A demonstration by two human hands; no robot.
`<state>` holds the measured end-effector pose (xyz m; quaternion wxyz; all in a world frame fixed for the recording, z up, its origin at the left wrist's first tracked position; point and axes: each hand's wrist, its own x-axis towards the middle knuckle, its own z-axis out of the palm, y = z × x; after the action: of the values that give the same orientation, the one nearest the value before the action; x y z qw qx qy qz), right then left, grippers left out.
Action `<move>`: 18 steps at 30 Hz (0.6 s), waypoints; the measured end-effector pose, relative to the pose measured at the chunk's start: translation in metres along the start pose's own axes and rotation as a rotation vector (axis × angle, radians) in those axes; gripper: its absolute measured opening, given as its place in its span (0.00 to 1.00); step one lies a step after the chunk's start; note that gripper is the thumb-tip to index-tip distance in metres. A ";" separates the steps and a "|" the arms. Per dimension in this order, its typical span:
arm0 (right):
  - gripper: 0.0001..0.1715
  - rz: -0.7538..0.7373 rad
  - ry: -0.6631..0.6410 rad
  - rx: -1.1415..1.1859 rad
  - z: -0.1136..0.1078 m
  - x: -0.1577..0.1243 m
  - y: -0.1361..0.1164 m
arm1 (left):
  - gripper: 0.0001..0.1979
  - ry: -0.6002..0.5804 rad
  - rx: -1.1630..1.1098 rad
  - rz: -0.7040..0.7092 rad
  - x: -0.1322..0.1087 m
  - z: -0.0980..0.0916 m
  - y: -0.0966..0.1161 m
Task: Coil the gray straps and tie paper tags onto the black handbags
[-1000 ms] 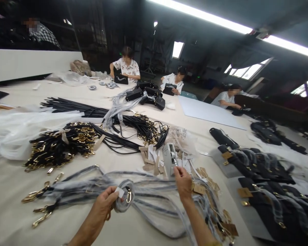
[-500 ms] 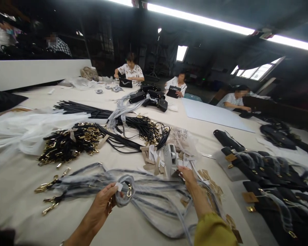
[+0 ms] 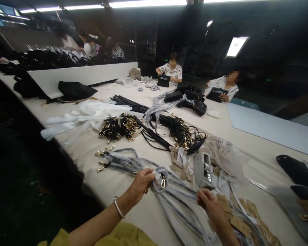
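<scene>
Head view: left hand has its fingers clamped on 1 coiled wrapped strap above the table's near edge, apparently so the coil cannot unwind. Right hand rests on the strap bundle beside the tape dispenser; its finger state cannot be told. The strap's long axis runs from the coil towards the lower right.

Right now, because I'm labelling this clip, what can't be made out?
Head view only:
1. Right hand: its fingers sink among the wrapped straps; grip unclear.
2. Coiled strap: part hidden under the left hand pinching it.
3. Writing on the plastic bag: too small.
4. Black bags: cut by the right edge.
</scene>
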<state>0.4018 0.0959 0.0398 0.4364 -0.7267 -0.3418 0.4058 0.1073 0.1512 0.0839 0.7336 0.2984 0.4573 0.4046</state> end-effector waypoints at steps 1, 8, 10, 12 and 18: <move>0.23 -0.028 -0.108 0.032 0.016 -0.011 -0.016 | 0.16 0.008 0.020 0.011 0.000 0.003 -0.001; 0.26 -0.112 -0.539 0.111 0.113 -0.045 -0.093 | 0.15 -0.007 0.189 0.132 -0.005 0.011 0.001; 0.27 -0.091 -0.528 0.092 0.123 -0.040 -0.093 | 0.15 -0.005 0.205 0.141 -0.005 0.007 0.005; 0.27 -0.081 -0.531 0.068 0.129 -0.036 -0.090 | 0.15 -0.012 0.200 0.141 -0.006 0.001 0.008; 0.18 -0.382 -0.228 -0.326 0.130 -0.021 -0.075 | 0.22 -0.128 -0.173 -0.052 -0.001 -0.019 -0.003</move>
<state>0.2668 0.1534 0.0761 0.3409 -0.6593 -0.5805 0.3348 0.0910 0.1505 0.0744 0.7945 0.2472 0.3806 0.4035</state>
